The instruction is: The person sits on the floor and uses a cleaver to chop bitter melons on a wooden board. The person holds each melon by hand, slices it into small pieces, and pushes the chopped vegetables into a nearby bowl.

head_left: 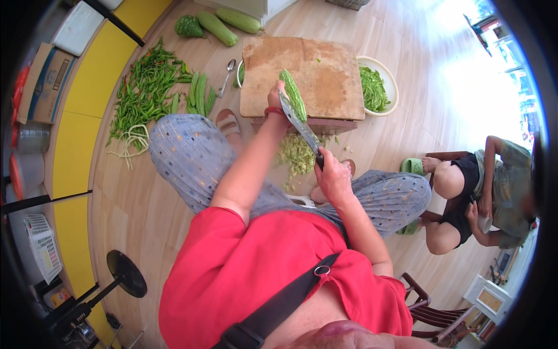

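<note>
Two hands, each loaded, well apart. Left hand (276,98) closed on the left side of a ridged green gourd (294,100); right hand (336,179) clamped on the black handle of a large knife (302,128). Gourd sits over the near edge of the wooden board (314,64), left of that edge's middle, long axis pointing roughly away from the person. Can't tell if it rests on the board. Blade runs diagonally from the handle up to the left hand, across the gourd's lower end; contact between them can't be confirmed.

Board is on a reddish-brown base (331,125). Just beyond its right edge: pale bowl (393,96) with green shreds (372,90). Pale green scraps (296,156) on the floor (401,41) below the near edge.

Left of the board's left edge, on the floor: metal spoon (227,78), then long ridged green gourds (200,94), then a wide spread of chillies (146,81). Pale string beans (133,141) at the spread's near end. Smooth green gourds (217,29) lie past the board's far left corner.

Second person (507,186) seated at right, well clear of the board.
</note>
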`<state>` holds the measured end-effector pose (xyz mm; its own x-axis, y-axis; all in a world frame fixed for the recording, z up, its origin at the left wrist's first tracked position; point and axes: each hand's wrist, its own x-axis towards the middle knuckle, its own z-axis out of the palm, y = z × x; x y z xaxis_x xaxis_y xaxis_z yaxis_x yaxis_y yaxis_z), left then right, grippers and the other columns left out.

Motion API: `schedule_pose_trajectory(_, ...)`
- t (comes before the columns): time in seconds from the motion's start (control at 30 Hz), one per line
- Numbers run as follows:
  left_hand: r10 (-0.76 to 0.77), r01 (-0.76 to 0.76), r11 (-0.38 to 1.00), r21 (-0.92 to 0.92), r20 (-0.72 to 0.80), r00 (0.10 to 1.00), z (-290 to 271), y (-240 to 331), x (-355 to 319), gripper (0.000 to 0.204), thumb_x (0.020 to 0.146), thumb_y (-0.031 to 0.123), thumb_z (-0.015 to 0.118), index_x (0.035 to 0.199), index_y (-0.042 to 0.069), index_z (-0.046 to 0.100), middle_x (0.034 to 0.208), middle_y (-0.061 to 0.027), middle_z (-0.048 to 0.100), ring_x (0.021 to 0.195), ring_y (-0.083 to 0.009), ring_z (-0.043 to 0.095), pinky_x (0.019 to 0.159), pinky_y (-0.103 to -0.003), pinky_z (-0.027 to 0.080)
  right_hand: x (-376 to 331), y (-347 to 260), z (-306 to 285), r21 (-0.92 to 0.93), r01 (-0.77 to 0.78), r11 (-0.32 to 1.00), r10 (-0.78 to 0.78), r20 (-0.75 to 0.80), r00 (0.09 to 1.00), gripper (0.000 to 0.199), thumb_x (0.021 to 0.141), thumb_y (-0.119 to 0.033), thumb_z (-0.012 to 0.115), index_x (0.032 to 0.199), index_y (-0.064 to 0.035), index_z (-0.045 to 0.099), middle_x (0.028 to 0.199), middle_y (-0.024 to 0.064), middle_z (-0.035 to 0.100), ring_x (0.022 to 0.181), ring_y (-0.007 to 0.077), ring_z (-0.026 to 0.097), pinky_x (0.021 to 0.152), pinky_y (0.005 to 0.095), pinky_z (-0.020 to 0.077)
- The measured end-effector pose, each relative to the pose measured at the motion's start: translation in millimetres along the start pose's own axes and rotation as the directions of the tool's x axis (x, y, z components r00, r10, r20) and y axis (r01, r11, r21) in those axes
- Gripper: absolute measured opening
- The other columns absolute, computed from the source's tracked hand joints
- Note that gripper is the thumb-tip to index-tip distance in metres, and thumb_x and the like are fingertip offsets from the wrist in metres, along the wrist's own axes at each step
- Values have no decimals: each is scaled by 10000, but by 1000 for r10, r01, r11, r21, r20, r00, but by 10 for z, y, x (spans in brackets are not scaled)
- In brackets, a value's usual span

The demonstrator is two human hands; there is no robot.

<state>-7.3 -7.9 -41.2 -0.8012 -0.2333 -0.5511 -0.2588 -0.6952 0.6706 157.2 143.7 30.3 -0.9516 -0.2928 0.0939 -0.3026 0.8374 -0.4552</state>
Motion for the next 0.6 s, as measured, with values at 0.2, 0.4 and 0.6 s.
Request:
schedule_pose_trajectory(0.2,-205,233,953,-191,159,966,-95,-167,182,237,808,328,453,787,96,496,659,-87,500,554,-258,511,535,-370,453,60,-41,86,-51,-45,998,45,-5,999,414,731,-142,602,1097,-31,443,802,173,579,658,339,581,575,418,470)
schedule_pose_trajectory(0.4,-143,206,935,-288,223,964,-119,-207,195,242,823,340,450,855,111,521,748,-78,535,662,-254,530,591,-400,452,318,-58,82,-35,-56,998,55,-5,998,380,742,-146,583,1074,-25,443,796,175,577,657,342,580,570,422,471)
schedule_pose_trajectory(0.6,-213,236,928,-288,109,971,-95,-125,218,275,854,328,452,928,77,537,804,-82,564,708,-228,553,612,-377,465,456,-14,118,-33,-51,998,52,20,998,336,762,-133,571,1066,-48,455,811,191,591,707,362,575,620,439,460)
